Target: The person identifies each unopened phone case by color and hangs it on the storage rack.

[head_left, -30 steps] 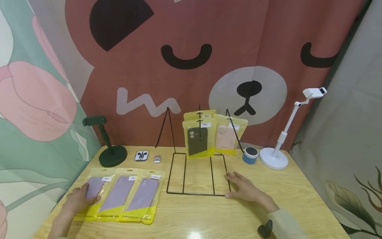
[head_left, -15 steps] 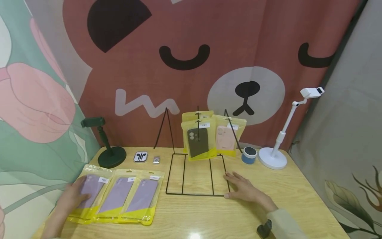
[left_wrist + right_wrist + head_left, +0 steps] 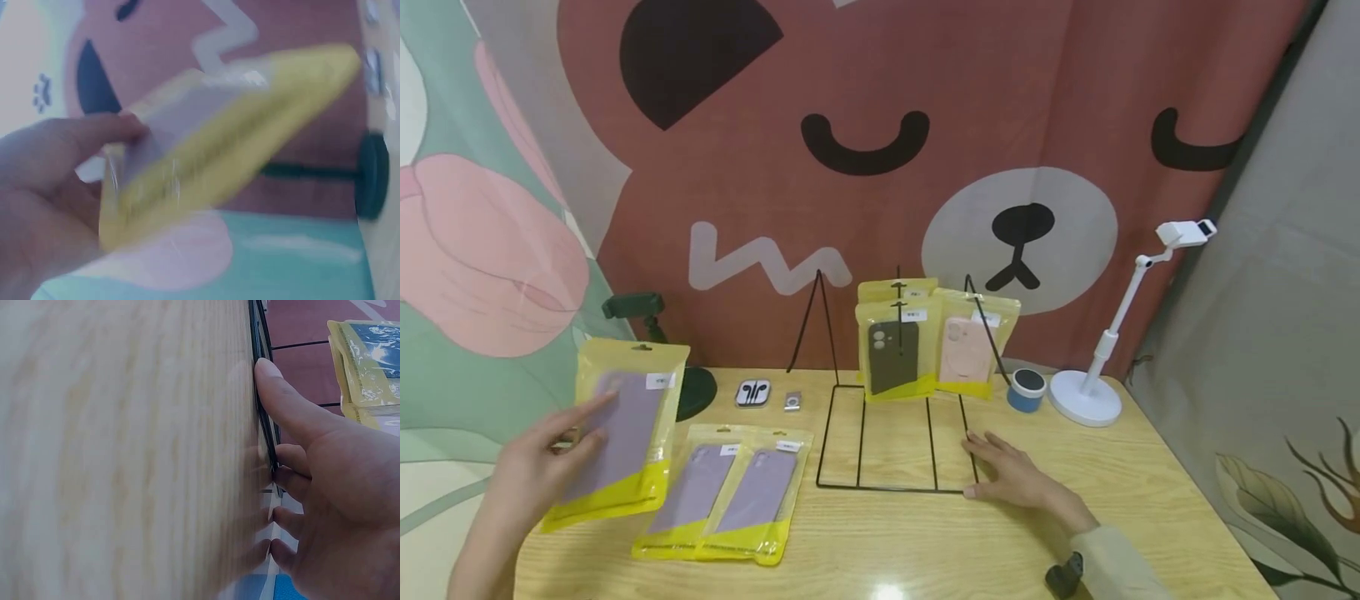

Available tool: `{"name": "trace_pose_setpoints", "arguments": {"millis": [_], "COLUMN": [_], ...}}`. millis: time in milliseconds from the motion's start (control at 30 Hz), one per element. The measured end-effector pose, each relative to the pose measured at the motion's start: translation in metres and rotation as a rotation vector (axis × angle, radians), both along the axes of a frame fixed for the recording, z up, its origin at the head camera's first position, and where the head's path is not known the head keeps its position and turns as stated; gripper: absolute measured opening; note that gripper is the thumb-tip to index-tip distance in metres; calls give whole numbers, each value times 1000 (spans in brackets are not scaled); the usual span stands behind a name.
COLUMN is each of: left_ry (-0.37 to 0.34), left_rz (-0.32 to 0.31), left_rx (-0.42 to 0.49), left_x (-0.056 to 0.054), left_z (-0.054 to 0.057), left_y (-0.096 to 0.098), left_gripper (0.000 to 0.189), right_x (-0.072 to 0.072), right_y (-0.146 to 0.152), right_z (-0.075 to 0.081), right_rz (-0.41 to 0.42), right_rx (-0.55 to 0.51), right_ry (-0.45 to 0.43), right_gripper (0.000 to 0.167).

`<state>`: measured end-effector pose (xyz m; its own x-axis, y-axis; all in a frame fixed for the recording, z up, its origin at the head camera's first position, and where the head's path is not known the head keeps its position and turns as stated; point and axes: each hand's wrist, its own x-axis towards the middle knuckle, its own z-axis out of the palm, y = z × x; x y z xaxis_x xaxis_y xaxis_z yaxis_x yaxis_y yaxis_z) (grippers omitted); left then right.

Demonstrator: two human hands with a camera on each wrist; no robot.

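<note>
My left hand (image 3: 538, 462) pinches a yellow-edged clear pouch (image 3: 638, 433) with a purple phone case inside, held up over the table's left side. In the left wrist view, the thumb lies on the front of the pouch, which is tilted and blurred. Two matching pouches with purple phone cases (image 3: 696, 487) lie side by side on the table. My right hand (image 3: 1011, 473) rests at the front right corner of a black wire display rack (image 3: 895, 489), fingers relaxed at its side wire. On the rack's hooks hang a pouch with a black phone case (image 3: 893, 358) and another with a pink one (image 3: 967, 354).
Behind the left hand stands a dark green phone stand (image 3: 696, 393). Boxed earphones (image 3: 752, 393) and a small silver clip-like device (image 3: 792, 402) lie at the back. A blue jar (image 3: 1026, 392) and a white phone stand (image 3: 1086, 398) stand right of the rack.
The left hand has gripped the leftmost purple-case pouch and lifted it off the table, tilting it upright. The right hand stays at the rack's corner.
</note>
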<state>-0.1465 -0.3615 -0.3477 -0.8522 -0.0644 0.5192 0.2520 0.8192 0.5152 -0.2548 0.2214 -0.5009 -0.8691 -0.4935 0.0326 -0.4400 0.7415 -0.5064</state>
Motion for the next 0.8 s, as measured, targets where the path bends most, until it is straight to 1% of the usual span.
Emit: {"name": "trace_pose_setpoints", "arguments": {"millis": [67,133,167,200,233,300,333,367,400,433,533,633,700,767,800], "left_ry": [61,86,103,103,123,141,147,143,133,131,83,60,42,19,4], "left_rz": [-69,-140,-185,-231,-304,-424,-486,-536,-571,-597,-586,-603,-616,-605,-590], "left_rx": [87,184,235,296,362,472,508,527,538,528,442,386,368,365,361], "left_x": [5,11,13,15,15,14,13,11,10,8,5,1,-3,-5,-6], "left_z": [7,12,14,15,15,13,11,9,7,4,-1,-7,-10,-13,-15], "left_y": [15,31,39,46,53,65,70,76,81,86,97,104,106,108,108], "left_gripper": [47,49,50,50,51,50,50,50,50,50,50,50,49,47,46], "right_x": [0,-1,-1,-1,-1,-2,-2,-2,-1,-1,0,0,0,1,1], "right_y": [0,0,0,0,0,1,1,1,1,1,1,0,-1,-1,0], "right_z": [0,1,1,1,1,0,0,0,0,0,1,2,2,2,2], "right_rz": [0,0,1,2,3,-1,-2,-3,-3,-4,-1,-2,-5,-7,-8], "right_rx": [-2,-8,-9,-10,-10,-9,-9,-8,-7,-9,-14,-16,-17,-18,-19], "right_ry": [-6,-18,-21,-24,-25,-27,-24,-21,-20,-19,-20,-24,-29,-33,-36], "right_gripper": [84,84,84,85,85,85,85,85,85,84,84,84,84,84,84]}}
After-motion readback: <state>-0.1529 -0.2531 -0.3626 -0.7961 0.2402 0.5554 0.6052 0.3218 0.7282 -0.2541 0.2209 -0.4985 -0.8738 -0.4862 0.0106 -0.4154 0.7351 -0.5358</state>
